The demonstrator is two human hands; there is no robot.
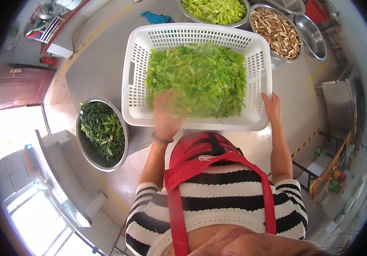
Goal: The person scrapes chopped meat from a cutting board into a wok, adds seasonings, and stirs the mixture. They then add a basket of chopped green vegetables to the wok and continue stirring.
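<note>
A white plastic basket with slotted walls is in front of me, over the metal table. Chopped green leafy vegetables cover its bottom in a loose heap, partly blurred. My right hand grips the right rim near the close corner, thumb on top. My left hand reaches over the near rim at the left, its fingers against or just above the greens. Motion blur hides what those fingers hold, if anything. A bracelet circles the left wrist.
Left of the basket stands a metal bowl of darker chopped greens. Beyond it are a blue cloth, a bowl of pale green slices and a bowl of brown strips. An empty metal basin sits far right.
</note>
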